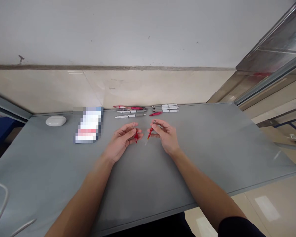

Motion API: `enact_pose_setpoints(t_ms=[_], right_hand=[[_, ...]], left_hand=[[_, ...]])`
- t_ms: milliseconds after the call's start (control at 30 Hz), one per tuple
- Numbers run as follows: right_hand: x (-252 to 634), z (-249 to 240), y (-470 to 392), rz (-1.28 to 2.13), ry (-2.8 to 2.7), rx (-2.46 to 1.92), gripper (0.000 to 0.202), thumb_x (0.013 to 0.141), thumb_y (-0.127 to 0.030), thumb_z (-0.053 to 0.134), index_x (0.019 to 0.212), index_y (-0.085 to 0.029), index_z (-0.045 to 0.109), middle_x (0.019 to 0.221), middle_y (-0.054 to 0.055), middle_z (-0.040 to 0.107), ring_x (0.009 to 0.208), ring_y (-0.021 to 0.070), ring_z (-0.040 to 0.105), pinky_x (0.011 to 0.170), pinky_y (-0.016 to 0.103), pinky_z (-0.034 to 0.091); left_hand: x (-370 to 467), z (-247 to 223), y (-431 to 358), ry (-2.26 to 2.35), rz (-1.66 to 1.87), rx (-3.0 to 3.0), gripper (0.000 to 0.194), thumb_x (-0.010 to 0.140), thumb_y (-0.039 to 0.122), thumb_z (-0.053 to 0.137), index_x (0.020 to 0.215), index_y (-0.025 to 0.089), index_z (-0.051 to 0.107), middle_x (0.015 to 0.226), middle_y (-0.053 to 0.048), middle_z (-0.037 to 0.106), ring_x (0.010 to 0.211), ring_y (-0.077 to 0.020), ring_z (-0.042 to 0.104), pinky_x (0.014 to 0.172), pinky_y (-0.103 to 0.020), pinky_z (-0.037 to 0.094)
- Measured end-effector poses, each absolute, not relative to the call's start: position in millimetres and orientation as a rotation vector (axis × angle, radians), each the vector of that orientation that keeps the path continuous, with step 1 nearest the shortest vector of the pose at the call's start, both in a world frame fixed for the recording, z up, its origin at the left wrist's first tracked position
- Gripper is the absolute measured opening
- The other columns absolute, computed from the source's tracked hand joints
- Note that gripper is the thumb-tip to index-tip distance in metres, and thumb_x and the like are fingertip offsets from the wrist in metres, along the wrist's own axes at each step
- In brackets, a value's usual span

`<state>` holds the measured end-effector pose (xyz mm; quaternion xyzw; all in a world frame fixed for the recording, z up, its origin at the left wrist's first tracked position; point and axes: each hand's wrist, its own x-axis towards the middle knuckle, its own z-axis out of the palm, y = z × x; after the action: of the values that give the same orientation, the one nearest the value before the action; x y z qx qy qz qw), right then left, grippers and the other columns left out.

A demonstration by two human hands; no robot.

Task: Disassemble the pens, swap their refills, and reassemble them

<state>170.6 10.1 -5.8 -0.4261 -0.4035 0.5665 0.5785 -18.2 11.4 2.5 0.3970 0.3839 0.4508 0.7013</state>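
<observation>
My left hand (124,138) is closed on a small red pen part (136,135), pinched between thumb and fingers. My right hand (166,135) holds a thin red refill (150,132), tilted, with a metal tip at its upper end and a pale, clear lower end. The two parts are apart, a short way from each other. Behind my hands lie red pens (129,107) and white pens (130,116) on the left, and several white pens (170,108) on the right. A short red pen piece (156,113) lies just beyond my right hand.
On the grey table (143,184), a blurred-out phone-like object (88,126) and a white rounded case (56,120) lie to the left. A wall (148,85) runs along the back edge. A white cable (5,197) is at the lower left.
</observation>
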Motion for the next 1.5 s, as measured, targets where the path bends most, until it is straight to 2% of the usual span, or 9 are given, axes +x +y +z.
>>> enact_pose_setpoints(t_ms=[233,467,600,867,1200,1367,1500], right_hand=[[171.1,-4.0,9.0,1.304,-0.967,-0.998,0.021,0.072,-0.039,0.074,0.089,-0.026,0.070,0.084,-0.001,0.066,0.076,0.0153,0.068,0.071,0.036,0.060],[171.9,-6.2,9.3,1.254,-1.005,-0.981,0.019,0.073,-0.036,0.074,0.088,-0.026,0.071,0.082,-0.001,0.067,0.074,0.0144,0.068,0.068,0.033,0.059],[171.3,-9.1,9.7,1.220,-1.048,-0.979,0.019,0.072,-0.036,0.075,0.087,-0.026,0.072,0.076,-0.002,0.068,0.072,0.0141,0.067,0.067,0.032,0.059],[171.3,-8.7,9.0,1.164,-1.041,-0.980,0.016,0.070,-0.034,0.076,0.084,-0.026,0.073,0.079,-0.002,0.067,0.072,0.0134,0.065,0.067,0.032,0.057],[172.3,-7.8,9.6,1.188,-1.048,-0.993,0.018,0.065,-0.035,0.079,0.078,-0.026,0.071,0.082,-0.001,0.066,0.074,0.0131,0.062,0.065,0.029,0.055],[173.5,-8.8,12.1,1.232,-0.981,-1.010,0.019,0.067,-0.035,0.078,0.081,-0.026,0.070,0.077,-0.002,0.065,0.074,0.0135,0.063,0.066,0.029,0.055],[175.6,-9.0,14.5,1.278,-0.914,-0.993,0.019,0.068,-0.037,0.077,0.082,-0.026,0.069,0.084,-0.001,0.063,0.074,0.0128,0.062,0.066,0.030,0.056]], left_hand=[[-16.9,2.5,11.0,0.862,1.018,0.899,0.028,0.076,0.027,0.075,0.102,0.021,0.069,0.091,-0.004,0.070,0.089,-0.0207,0.068,0.085,-0.036,0.050],[-16.6,3.6,12.0,0.898,0.984,0.896,0.031,0.077,0.029,0.074,0.106,0.020,0.067,0.094,-0.005,0.068,0.085,-0.0200,0.068,0.075,-0.034,0.054],[-17.4,2.4,12.3,0.897,0.973,0.903,0.030,0.080,0.031,0.071,0.107,0.020,0.065,0.094,-0.005,0.066,0.083,-0.0190,0.067,0.077,-0.037,0.055],[-17.3,1.7,12.2,0.892,0.973,0.899,0.028,0.081,0.030,0.070,0.107,0.019,0.064,0.094,-0.005,0.066,0.085,-0.0186,0.066,0.080,-0.039,0.056],[-16.7,1.6,11.8,0.880,0.979,0.884,0.029,0.080,0.029,0.071,0.105,0.019,0.064,0.091,-0.005,0.065,0.084,-0.0194,0.067,0.075,-0.036,0.056],[-17.2,1.0,11.5,0.867,0.973,0.871,0.029,0.079,0.029,0.072,0.105,0.019,0.063,0.091,-0.005,0.064,0.084,-0.0196,0.067,0.076,-0.037,0.057],[-17.2,0.1,12.4,0.861,0.978,0.878,0.030,0.078,0.028,0.072,0.105,0.018,0.064,0.092,-0.005,0.065,0.084,-0.0199,0.067,0.076,-0.037,0.058]])
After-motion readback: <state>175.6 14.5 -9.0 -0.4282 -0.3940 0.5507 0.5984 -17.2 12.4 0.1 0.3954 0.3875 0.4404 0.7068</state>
